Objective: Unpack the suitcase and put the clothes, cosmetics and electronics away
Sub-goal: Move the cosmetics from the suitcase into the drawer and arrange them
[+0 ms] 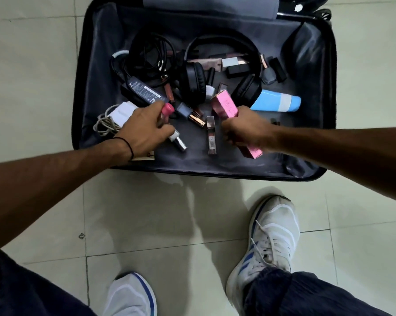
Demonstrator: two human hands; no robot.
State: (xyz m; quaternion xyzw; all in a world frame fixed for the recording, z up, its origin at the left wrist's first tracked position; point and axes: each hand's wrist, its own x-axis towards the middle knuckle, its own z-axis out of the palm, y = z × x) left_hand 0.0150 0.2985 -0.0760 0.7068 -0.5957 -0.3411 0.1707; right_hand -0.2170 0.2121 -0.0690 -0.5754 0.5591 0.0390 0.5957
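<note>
An open dark suitcase (pixel 94 65) lies on the tiled floor. Inside are black headphones (pixel 193 80), a black power adapter (pixel 144 91) with coiled cables, a white charger (pixel 121 112), a blue and white tube (pixel 275 101) and several small cosmetics. My left hand (pixel 144 131) grips a pink-capped cosmetic (pixel 167 109) near the suitcase's front left, with a white and silver tube (pixel 177 140) poking out below the fingers. My right hand (pixel 245 128) grips a long pink box (pixel 225 106) at the front middle, its other end (pixel 253 152) showing below the fist.
My two white and blue sneakers (pixel 267 242) stand on the pale floor tiles just in front of the suitcase. The suitcase's wheels (pixel 322 13) sit at the far right corner. A lip gloss tube (pixel 210 137) lies between my hands.
</note>
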